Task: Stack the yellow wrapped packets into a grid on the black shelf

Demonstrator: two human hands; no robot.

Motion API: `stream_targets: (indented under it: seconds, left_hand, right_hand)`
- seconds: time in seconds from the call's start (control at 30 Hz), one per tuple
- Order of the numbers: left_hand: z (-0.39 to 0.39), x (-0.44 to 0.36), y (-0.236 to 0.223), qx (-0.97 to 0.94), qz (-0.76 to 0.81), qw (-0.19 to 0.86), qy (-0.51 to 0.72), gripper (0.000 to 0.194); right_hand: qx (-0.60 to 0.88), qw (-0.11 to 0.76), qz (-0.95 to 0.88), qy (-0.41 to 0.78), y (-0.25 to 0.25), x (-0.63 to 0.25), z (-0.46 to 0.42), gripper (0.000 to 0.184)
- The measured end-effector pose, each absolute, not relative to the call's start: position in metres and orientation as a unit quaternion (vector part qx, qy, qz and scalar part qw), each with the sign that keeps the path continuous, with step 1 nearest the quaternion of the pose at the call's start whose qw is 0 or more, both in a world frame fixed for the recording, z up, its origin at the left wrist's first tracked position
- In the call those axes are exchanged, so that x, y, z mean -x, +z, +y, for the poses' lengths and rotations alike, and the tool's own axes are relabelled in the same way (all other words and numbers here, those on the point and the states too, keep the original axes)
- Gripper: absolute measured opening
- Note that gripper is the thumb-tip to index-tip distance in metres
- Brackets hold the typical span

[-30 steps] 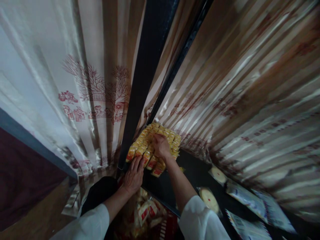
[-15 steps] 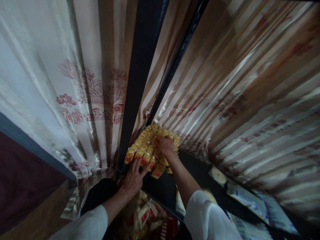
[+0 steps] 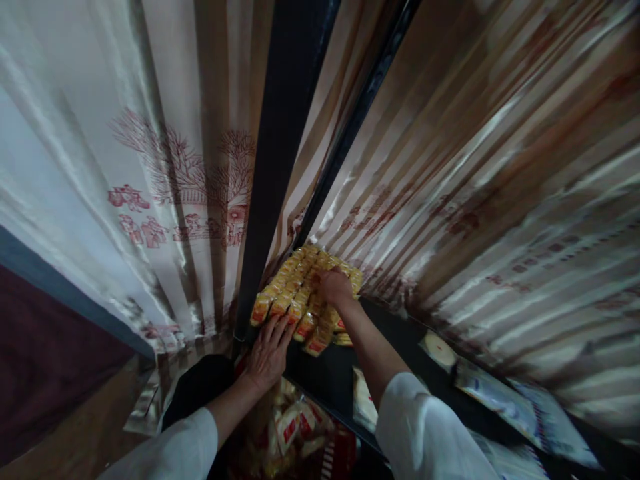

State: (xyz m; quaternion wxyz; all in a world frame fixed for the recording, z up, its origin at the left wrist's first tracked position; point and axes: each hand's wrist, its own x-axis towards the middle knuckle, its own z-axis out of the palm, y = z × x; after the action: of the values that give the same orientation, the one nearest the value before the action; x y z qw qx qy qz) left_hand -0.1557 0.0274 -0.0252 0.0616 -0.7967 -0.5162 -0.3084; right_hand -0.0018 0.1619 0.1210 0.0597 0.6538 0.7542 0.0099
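Rows of small yellow packets with red marks [image 3: 286,293] are packed close together in the corner of a dark shelf [image 3: 313,375]. My left hand [image 3: 269,350] lies with its fingers stretched out, the tips against the front edge of the packets. Over the right part of the rows is my right hand [image 3: 334,287], its fingers bent down among the packets. Those fingertips are hidden, so I cannot make out whether a packet is between them. One row at the front right sticks out past the others.
Below the shelf edge sits a red container with several wrapped packets [image 3: 295,423]. To the right on the shelf lie a round pale packet [image 3: 439,350] and flat white-blue bags [image 3: 500,400]. Printed foil-like sheeting [image 3: 425,200] and a dark post [image 3: 285,133] enclose the corner.
My left hand's fingers have drawn closer together along the front of the packets. The right hand has shifted slightly right over the rows.
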Motion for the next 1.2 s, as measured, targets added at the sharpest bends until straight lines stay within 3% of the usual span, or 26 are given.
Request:
stream_targets:
  seconds: [0.3,0.57,0.77,1.1,1.2]
  left_hand:
    - [0.029,0.156,-0.023,0.795,-0.507,0.073,-0.325,0.05]
    - [0.029,0.156,-0.022,0.796,-0.511,0.063,-0.318,0.049]
    - [0.029,0.155,-0.024,0.796,-0.51,0.066,-0.32,0.05]
    - [0.029,0.155,-0.026,0.792,-0.51,0.068,-0.327,0.049]
    - [0.029,0.154,-0.028,0.796,-0.51,0.063,-0.322,0.049]
  right_hand:
    - [-0.639,-0.01,0.768,-0.027,0.107,-0.004,0.171,0.021]
    - [-0.635,0.007,0.772,-0.005,0.12,-0.009,0.165,0.024]
    - [-0.588,0.083,0.805,0.008,0.124,0.002,0.162,0.033]
    - [-0.607,-0.011,0.794,0.0,0.101,-0.008,0.163,0.022]
    - [-0.598,-0.002,0.801,-0.019,0.102,-0.014,0.16,0.026]
